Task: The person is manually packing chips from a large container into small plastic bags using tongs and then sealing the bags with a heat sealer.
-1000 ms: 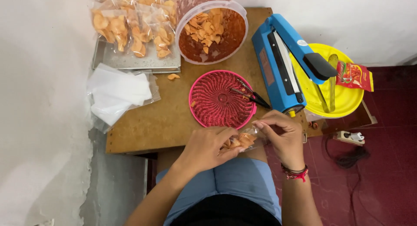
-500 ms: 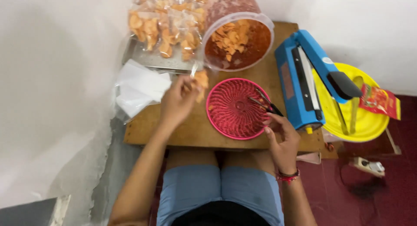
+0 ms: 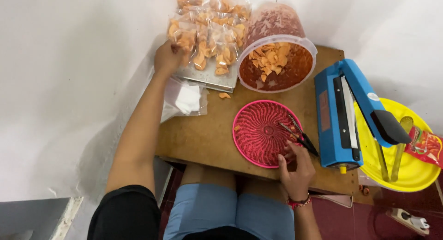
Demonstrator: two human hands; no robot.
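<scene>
White walls meet at the corner behind the brown tabletop [image 3: 203, 138]. My left hand [image 3: 167, 59] is stretched out to the sealed snack bags [image 3: 205, 37] piled on a metal tray [image 3: 210, 78], fingers curled on the nearest bag's edge. My right hand [image 3: 295, 168] rests at the near rim of the pink woven plate [image 3: 260, 134], fingers loosely bent, touching the black scissors [image 3: 300, 136]; I cannot tell whether it grips them. Blue heat sealer [image 3: 344, 115] stands just beside.

The left arm stretches straight out to the table's far left corner, its left hand [image 3: 168, 58] curled with fingers closed. The right hand [image 3: 295, 168] rests at the table's near edge, wrist bent, fingers loosely curled and partly spread.
</scene>
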